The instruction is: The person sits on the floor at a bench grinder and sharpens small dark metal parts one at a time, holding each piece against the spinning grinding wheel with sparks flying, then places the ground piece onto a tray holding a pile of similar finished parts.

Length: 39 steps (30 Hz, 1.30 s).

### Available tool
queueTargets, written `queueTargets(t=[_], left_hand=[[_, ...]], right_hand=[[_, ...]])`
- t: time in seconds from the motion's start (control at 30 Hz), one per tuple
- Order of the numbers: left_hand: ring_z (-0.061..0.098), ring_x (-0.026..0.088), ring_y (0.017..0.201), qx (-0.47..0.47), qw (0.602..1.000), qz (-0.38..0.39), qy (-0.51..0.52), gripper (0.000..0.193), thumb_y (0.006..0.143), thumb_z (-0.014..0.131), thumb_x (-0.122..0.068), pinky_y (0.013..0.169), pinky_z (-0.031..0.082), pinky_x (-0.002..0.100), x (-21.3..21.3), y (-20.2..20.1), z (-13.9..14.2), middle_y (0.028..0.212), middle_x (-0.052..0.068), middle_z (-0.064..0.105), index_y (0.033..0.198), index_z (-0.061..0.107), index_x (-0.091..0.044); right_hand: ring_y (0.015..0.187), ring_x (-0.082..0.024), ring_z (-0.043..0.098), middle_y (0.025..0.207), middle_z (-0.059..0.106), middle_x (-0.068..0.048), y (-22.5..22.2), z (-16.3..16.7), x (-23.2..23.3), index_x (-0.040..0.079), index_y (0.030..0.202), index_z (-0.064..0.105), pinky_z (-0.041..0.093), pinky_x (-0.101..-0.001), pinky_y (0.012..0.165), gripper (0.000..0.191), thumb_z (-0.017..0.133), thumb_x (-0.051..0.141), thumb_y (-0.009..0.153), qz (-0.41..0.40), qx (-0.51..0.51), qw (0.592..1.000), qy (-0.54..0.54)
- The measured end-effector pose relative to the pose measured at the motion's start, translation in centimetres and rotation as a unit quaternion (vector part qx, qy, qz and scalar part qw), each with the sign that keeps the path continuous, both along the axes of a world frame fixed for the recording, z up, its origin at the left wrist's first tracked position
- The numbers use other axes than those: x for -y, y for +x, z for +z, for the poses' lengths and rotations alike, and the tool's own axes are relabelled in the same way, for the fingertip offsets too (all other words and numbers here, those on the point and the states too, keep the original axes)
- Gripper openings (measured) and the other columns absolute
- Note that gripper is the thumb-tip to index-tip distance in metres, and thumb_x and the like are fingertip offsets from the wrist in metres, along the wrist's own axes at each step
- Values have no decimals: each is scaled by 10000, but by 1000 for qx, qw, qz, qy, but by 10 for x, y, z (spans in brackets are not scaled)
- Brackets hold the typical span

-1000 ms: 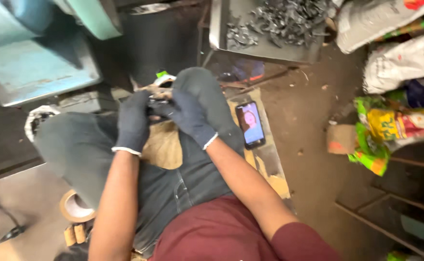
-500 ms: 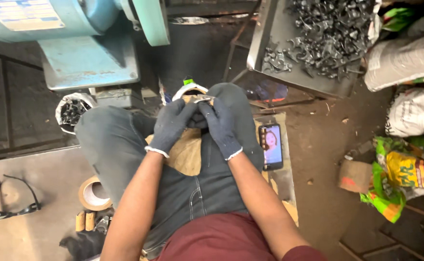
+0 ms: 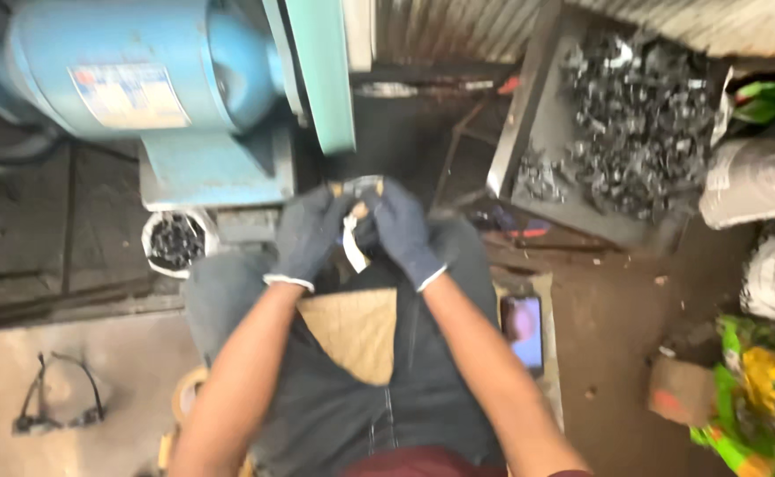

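Both our gloved hands — left hand (image 3: 306, 237), right hand (image 3: 402, 231) — have fingers pinching a small pale metal strip (image 3: 350, 249) over our knees, and snagged gloves could drop it.

Gloved hands met over the knees, in front of the blue machine.

The left hand (image 3: 308, 237) and right hand (image 3: 402, 231), both in dark gloves, closed together on a small pale piece (image 3: 352, 238), too blurred to name. A tan cloth (image 3: 357, 331) lay across the lap. A phone (image 3: 523, 330) with a lit screen rested on the floor by the right leg, a tray of metal scraps (image 3: 635, 132) stood beyond it, and a small tub (image 3: 174, 243) of dark bits sat beneath the blue machine (image 3: 140, 97).
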<state>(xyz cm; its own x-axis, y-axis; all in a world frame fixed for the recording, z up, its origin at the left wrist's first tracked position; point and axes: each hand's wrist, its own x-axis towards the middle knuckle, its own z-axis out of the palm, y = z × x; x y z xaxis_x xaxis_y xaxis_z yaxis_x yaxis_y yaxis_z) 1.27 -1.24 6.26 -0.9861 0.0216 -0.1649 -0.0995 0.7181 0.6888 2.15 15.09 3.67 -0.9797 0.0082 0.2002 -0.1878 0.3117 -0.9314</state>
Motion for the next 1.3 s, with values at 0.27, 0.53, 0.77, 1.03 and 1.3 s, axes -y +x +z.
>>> queueTargets(t=[0.27, 0.53, 0.77, 1.03, 1.3], left_hand=[[703, 395, 817, -25, 991, 125, 36, 365, 1004, 550, -355, 705, 495, 496, 10, -23, -87, 881, 224, 695, 1010, 726, -36], [713, 386, 890, -46, 982, 153, 104, 317, 973, 617, -314, 776, 531, 453, -27, -45, -88, 936, 215, 730, 1004, 734, -22], [703, 365, 851, -23, 996, -1, 87, 468, 1020, 593, -445, 758, 523, 462, -38, -20, -54, 864, 209, 702, 881, 711, -14], [687, 420, 836, -19, 993, 111, -45, 447, 1004, 583, -473, 717, 510, 515, -7, -15, -48, 866, 235, 704, 989, 722, -47], [684, 417, 880, 15, 988, 133, 74, 391, 994, 562, -411, 763, 523, 497, -27, -43, -64, 939, 229, 715, 1060, 727, -62]], right_hand=[[863, -205, 701, 914, 739, -119, -54, -103, 34, -9, 1066, 692, 528, -346, 788, 200, 599, 163, 1028, 44, 81, 994, -66], [970, -209, 672, 1051, 728, -143, -59, -93, 10, -19, 1157, 674, 523, -328, 878, 207, 571, 100, 1023, -39, 99, 993, -53], [1110, -207, 684, 1170, 720, -128, 7, -47, 0, -1, 1209, 661, 518, -344, 1007, 213, 533, 95, 1068, -133, -49, 988, -54], [706, -312, 577, 860, 677, -172, -26, -46, 25, -12, 1144, 696, 459, -464, 649, 248, 586, 190, 1053, -31, 275, 934, -224], [953, -141, 659, 1031, 717, -89, -53, -67, 17, -12, 1127, 666, 515, -306, 869, 213, 573, 151, 1027, -64, 62, 993, -77]])
